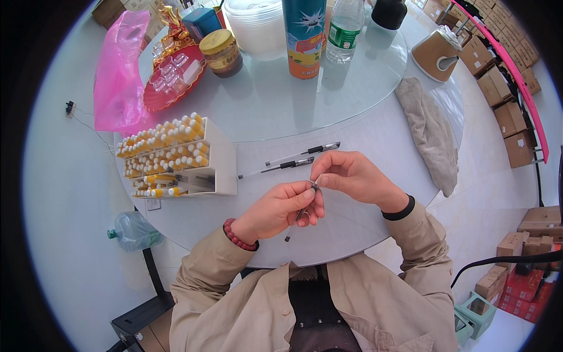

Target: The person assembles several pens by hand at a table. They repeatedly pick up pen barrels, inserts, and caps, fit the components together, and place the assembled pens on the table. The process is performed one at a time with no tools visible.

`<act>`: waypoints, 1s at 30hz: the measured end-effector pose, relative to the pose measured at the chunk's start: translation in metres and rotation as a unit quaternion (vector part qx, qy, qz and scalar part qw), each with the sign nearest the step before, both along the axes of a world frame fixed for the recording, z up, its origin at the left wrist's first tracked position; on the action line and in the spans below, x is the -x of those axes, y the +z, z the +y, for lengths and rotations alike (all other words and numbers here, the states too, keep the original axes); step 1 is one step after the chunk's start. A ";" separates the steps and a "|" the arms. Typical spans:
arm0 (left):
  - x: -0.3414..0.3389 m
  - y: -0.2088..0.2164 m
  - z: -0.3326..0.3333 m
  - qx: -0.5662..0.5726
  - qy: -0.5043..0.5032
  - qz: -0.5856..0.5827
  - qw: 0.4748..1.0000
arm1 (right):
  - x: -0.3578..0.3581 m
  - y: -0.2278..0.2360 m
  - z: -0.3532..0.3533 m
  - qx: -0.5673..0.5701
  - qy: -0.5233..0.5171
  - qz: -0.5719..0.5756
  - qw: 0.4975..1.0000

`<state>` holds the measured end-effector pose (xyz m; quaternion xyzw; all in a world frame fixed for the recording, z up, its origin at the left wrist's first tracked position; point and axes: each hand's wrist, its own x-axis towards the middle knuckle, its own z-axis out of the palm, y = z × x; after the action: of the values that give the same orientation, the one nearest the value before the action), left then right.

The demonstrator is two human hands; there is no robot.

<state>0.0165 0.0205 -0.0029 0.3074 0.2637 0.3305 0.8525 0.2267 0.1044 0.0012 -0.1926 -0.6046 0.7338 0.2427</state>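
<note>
My left hand (293, 205) is closed around a slim black-and-clear pen (290, 233), whose lower end slants out below the fingers. My right hand (355, 179) pinches at the pen's upper end with thumb and forefinger. What lies between those fingertips is small and mostly covered. Just beyond my hands, two gel pens with black grips lie on the white table: a farther pen (316, 149) and a nearer pen (287, 165). To the left stands a white sectioned holder (226, 164), filled with many yellow sticks with white ends (164, 138); some darker pens lie in its lower section.
A glass turntable (258, 117) carries a spray can (304, 41), a water bottle (345, 32), a lidded jar (221, 53) and a red dish (176, 79). A pink bag (120, 76) is at the left; a grey towel (428, 135) and a kettle (435, 54) are at the right.
</note>
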 end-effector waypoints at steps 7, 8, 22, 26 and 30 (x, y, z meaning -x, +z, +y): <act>-0.001 0.002 -0.001 -0.003 0.000 0.015 1.000 | -0.001 0.005 -0.001 -0.023 -0.014 -0.026 0.999; -0.001 0.002 0.000 -0.007 0.000 0.021 1.000 | -0.002 0.006 0.000 -0.041 -0.014 -0.033 0.999; -0.003 -0.001 -0.001 -0.040 0.020 0.092 0.995 | -0.002 0.008 -0.002 -0.150 -0.037 -0.067 0.986; -0.004 0.001 -0.001 -0.073 0.029 0.137 0.987 | -0.003 0.008 -0.002 -0.184 -0.039 -0.068 0.980; -0.007 0.006 -0.003 -0.097 0.048 0.167 0.980 | -0.002 0.009 -0.002 -0.182 -0.041 -0.068 0.980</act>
<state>0.0231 0.0179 0.0027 0.4268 0.3837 0.3394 0.7453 0.2287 0.1027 0.0099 -0.2195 -0.7348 0.5859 0.2618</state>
